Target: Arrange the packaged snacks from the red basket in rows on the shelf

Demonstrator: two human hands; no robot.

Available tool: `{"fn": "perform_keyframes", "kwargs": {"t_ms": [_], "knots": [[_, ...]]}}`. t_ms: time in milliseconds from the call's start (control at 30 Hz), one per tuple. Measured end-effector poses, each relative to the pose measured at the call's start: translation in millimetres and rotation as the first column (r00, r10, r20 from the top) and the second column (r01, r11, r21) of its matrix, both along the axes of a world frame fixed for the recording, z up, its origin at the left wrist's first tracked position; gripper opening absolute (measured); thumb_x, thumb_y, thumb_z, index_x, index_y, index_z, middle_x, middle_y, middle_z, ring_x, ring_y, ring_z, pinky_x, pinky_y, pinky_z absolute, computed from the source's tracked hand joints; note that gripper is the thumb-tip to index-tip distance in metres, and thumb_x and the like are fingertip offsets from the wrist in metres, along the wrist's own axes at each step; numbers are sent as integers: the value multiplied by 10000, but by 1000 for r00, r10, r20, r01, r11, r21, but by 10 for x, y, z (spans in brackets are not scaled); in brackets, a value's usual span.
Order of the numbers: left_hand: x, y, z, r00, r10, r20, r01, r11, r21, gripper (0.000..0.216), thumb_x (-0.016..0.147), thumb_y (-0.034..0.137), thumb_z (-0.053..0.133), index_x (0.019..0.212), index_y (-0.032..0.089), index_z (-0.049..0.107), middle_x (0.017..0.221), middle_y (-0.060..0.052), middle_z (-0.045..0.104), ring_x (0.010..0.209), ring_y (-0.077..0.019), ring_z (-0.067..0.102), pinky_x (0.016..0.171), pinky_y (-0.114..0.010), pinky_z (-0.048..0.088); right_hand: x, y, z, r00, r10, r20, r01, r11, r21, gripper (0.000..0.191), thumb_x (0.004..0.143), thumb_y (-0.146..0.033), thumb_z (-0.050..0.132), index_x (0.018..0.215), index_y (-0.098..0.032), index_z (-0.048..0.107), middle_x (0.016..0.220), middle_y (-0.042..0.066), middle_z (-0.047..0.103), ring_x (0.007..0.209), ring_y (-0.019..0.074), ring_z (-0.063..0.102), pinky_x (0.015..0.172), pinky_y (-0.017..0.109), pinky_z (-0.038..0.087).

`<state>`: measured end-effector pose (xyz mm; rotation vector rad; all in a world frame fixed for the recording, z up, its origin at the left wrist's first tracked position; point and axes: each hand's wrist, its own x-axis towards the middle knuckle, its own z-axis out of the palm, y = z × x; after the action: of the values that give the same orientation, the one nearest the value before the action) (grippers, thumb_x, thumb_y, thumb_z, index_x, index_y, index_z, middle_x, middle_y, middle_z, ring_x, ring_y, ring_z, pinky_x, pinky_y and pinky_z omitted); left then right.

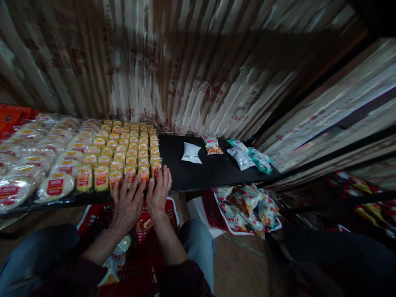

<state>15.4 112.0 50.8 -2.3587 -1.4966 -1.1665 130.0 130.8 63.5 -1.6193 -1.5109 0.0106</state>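
Observation:
Rows of small yellow wrapped cakes (123, 148) with red and white labels stand on a black shelf (173, 173). My left hand (127, 204) rests its outstretched fingers against the front of several middle columns. Beside it, my right hand (158, 194) is pressed to the front end of the rightmost columns, fingers extended. Neither hand is wrapped round a pack. To the left of the cakes lie rows of larger round, pale wrapped flatbreads or cakes (56, 185); which of these they are I cannot tell.
Several loose snack bags (212, 144) lie on the shelf's right part. A red basket (173, 210) sits below my hands between my knees, with a few packs inside. Another basket (278, 225), heaped with snack bags, stands right. Wrinkled printed sheeting (185, 74) hangs behind.

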Motion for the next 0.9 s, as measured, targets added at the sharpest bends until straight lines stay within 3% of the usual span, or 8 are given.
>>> {"fn": "perform_keyframes", "kwargs": {"t_ms": [200, 433, 633, 767, 900], "knots": [[19, -4, 23, 1000, 1, -6, -1, 1000, -9, 581, 815, 142, 507, 1383, 254, 458, 1457, -94, 436, 1449, -285, 130, 1142, -591, 101, 35, 155, 66, 999, -4, -33, 0, 995, -98, 501, 955, -328, 324, 1404, -119, 395, 1514, 192, 300, 1426, 278, 219, 1078, 529, 314], [7, 19, 2, 1000, 0, -20, 0, 1000, -5, 577, 813, 114, 485, 1375, 244, 468, 1453, -98, 442, 1447, -276, 140, 1147, -579, 101, 33, 266, 88, 995, 83, -48, -89, 986, -139, 511, 958, -313, 321, 1442, -152, 336, 1491, 154, 365, 1411, 240, 275, 1098, 490, 317], [6, 17, -18, 1000, -4, -30, 4, 1000, -14, 562, 833, 111, 463, 1380, 241, 457, 1457, -106, 433, 1447, -259, 145, 1148, -568, 99, 34, 258, 111, 991, 118, -67, -129, 974, -189, 526, 960, -340, 304, 1449, -147, 319, 1508, 151, 331, 1419, 237, 254, 1118, 473, 282], [0, 17, -6, 999, -22, -31, 21, 999, -30, 546, 845, 119, 450, 1380, 229, 455, 1471, -113, 411, 1450, -254, 130, 1149, -566, 80, 46, 173, 152, 993, 68, -93, -78, 991, -108, 524, 963, -359, 264, 1426, -126, 343, 1514, 162, 306, 1430, 236, 214, 1117, 478, 273], [-33, -69, 27, 999, -50, 4, 50, 998, -31, 468, 848, 131, 455, 1305, 204, 527, 1452, -125, 442, 1446, -269, 162, 1139, -563, 134, 21, -140, 138, 974, 10, -228, -4, 1000, 29, 448, 964, -321, 258, 1318, -118, 444, 1378, 176, 470, 1317, 204, 393, 1076, 429, 340]]}}
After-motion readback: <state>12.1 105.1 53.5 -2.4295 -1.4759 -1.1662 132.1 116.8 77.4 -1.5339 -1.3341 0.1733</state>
